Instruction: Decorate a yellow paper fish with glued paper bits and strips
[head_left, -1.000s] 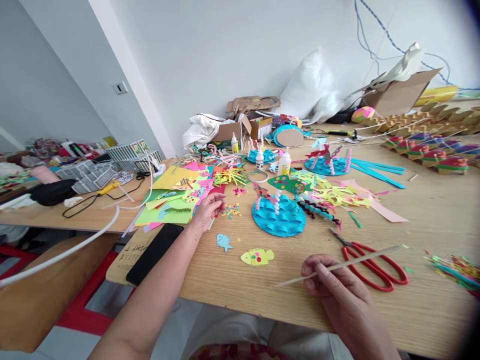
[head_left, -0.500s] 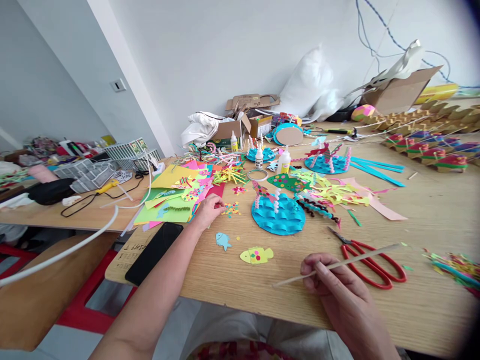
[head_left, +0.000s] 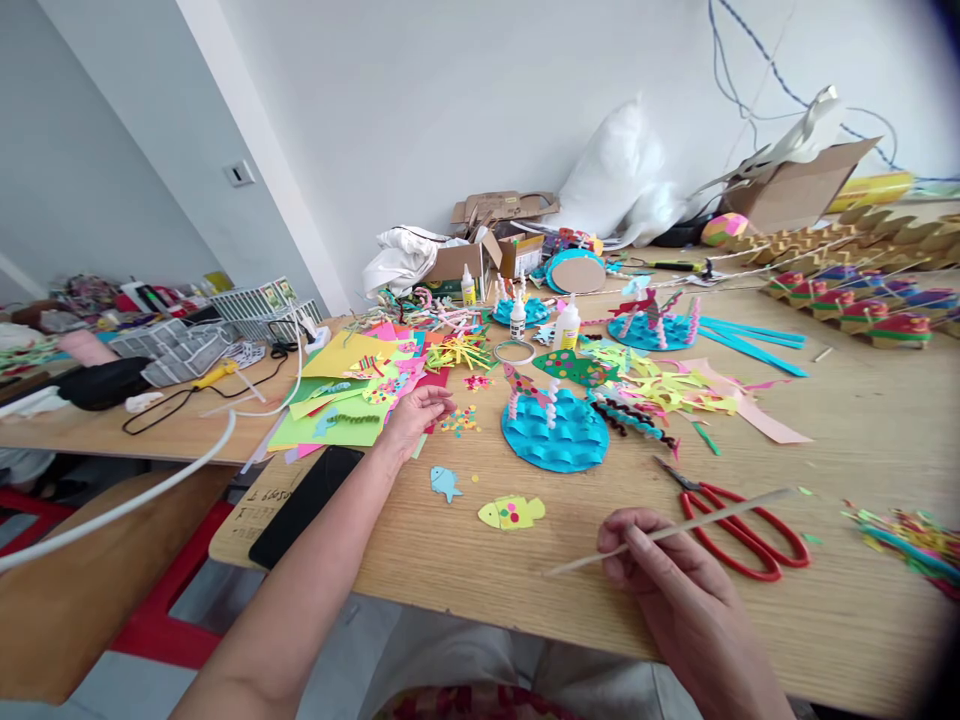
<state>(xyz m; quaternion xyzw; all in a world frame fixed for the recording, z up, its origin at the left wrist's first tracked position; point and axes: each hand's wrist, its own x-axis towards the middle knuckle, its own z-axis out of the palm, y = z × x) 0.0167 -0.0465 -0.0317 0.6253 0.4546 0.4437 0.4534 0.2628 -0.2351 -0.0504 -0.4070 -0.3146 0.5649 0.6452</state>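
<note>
My right hand point(head_left: 664, 570) grips a thin wooden stick point(head_left: 720, 515) that lies almost level above the table's near edge, its tip pointing left. My left hand point(head_left: 415, 415) reaches out to a scatter of small coloured paper dots point(head_left: 461, 420), fingers curled together just above them; whether a dot is pinched is too small to tell. A yellow paper fish with dots point(head_left: 512, 513) and a small blue paper fish point(head_left: 445, 483) lie between the two hands. A blue wavy paper disc with twisted posts point(head_left: 556, 435) sits just beyond them.
Red scissors point(head_left: 750, 535) lie right of my right hand. A black phone point(head_left: 304, 505) rests at the table's left corner beside sheets of coloured paper point(head_left: 349, 405). Glue bottles point(head_left: 568, 325), paper scraps, cardboard boxes point(head_left: 465, 262) and finished crafts crowd the far side.
My left hand dipped its fingers onto the paper dots, then lifted slightly. The right hand and stick have stayed nearly still.
</note>
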